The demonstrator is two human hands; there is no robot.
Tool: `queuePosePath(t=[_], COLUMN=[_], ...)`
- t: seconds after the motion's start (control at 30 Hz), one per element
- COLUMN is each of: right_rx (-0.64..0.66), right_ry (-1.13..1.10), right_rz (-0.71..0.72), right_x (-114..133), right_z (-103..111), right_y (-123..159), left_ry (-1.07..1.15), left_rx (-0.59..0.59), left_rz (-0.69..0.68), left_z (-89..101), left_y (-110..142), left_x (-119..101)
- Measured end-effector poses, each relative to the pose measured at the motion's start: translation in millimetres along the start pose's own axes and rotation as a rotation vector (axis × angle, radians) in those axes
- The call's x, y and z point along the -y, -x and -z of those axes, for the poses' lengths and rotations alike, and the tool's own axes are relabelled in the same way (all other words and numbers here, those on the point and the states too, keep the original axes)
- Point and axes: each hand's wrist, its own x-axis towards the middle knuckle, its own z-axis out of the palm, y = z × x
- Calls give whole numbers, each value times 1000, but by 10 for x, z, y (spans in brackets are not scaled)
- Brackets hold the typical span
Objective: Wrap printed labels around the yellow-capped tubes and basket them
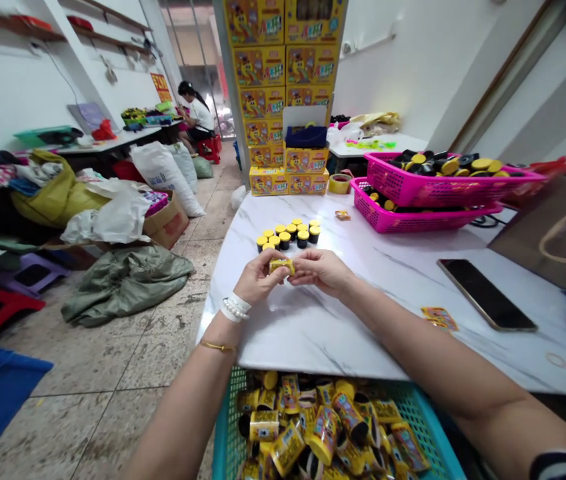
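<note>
Between my two hands, over the marble-patterned table [313, 327], is a small container with a yellow printed label [281, 267]. My left hand [257, 279] grips it with thumb and fingers. The fingers of my right hand [321, 272] pinch at its right end; what exactly they hold there is too small to make out. Just beyond my hands stand several small black pots with yellow lids [303, 236], grouped upright. Below the table edge, a teal basket [433, 427] holds many yellow-labelled containers [325, 430], lying in a jumble.
Two stacked pink baskets [413, 190] of black and yellow pots stand at the right. A phone [487, 295] and printed labels [440, 318] lie near my right forearm. Yellow boxes [263, 103] rise behind the table. A person [197, 117] sits far back left. Sacks [163, 177] line the floor.
</note>
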Motion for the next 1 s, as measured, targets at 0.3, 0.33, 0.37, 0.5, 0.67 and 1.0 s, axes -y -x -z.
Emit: queuePosePath(t=[0.3, 0.33, 0.37, 0.5, 0.67, 1.0], right_rx=[153, 185, 200, 130, 13, -40], right_ry=[214, 245, 277, 400, 678, 836], right_rz=[197, 249, 303, 547, 821, 945], right_x=[-13, -15, -20, -48, -54, -78], right_z=[175, 185, 188, 153, 69, -35], right_y=[-79, -79, -78, -51, 18, 113], left_ry=[261, 301, 338, 425, 405, 526], left_rx=[4, 4, 3, -2, -65, -29], left_rz=[323, 331, 336, 347, 352, 389], left_z=[-71, -75, -77, -73, -64, -58], left_y=[-17, -15, -13, -12, -23, -21], left_x=[125, 122, 117, 100, 126, 124])
